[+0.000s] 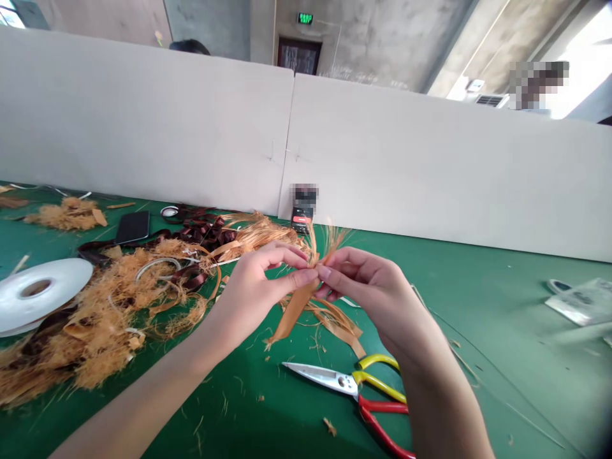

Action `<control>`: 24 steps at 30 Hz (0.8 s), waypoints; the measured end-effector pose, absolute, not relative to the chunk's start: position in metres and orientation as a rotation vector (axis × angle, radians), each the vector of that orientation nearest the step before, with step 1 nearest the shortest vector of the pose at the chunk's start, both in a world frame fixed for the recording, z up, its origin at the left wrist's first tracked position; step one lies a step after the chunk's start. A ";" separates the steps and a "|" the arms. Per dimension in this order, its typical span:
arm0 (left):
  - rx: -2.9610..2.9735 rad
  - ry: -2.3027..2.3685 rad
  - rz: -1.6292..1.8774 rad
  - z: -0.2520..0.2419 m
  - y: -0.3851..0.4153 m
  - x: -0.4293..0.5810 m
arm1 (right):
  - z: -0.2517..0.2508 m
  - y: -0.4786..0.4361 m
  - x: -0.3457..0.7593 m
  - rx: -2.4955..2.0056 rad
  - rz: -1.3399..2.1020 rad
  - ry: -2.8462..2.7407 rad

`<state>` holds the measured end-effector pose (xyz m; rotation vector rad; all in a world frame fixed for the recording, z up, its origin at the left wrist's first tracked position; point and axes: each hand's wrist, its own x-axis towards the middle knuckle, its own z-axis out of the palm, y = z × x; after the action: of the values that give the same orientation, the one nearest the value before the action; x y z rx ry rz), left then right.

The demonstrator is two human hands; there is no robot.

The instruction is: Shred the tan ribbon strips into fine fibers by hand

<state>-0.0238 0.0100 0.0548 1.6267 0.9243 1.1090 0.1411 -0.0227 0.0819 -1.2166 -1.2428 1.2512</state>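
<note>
A tan ribbon (295, 312) with frayed strands at its top hangs between my two hands above the green table. My left hand (270, 273) pinches it with thumb and forefinger from the left. My right hand (363, 275) pinches it from the right, its thumb tip touching the left thumb. Frayed strands (335, 239) stick up above the fingertips. More tan ribbon pieces (339, 322) lie on the table just below the hands. Scissors (335, 379) with one yellow and one red handle lie beneath my right wrist, partly hidden by my forearm.
Frayed tan fibre (109, 306), dark brown ribbon (210, 233) and a white spool (62, 280) cover the left side. A black phone (132, 227) lies behind; another phone (302, 218) leans on the white partition (406, 159). A clear packet (583, 303) lies far right.
</note>
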 end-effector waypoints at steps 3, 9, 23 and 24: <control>1.523 0.886 1.200 0.053 0.010 -0.020 | 0.082 -0.023 0.140 -1.208 1.224 -1.215; 1.374 0.887 1.181 0.055 0.007 -0.016 | 0.081 -0.024 0.140 -1.198 1.239 -1.201; 1.335 0.907 1.105 0.053 0.007 -0.018 | 0.080 -0.021 0.145 -1.276 1.073 -1.203; 1.349 0.914 1.101 0.053 0.007 -0.019 | 0.080 -0.021 0.146 -1.296 1.048 -1.224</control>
<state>-0.0190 0.0071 0.0528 1.3486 0.9136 1.1009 0.1464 -0.0208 0.0799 -1.2963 -1.2237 1.0476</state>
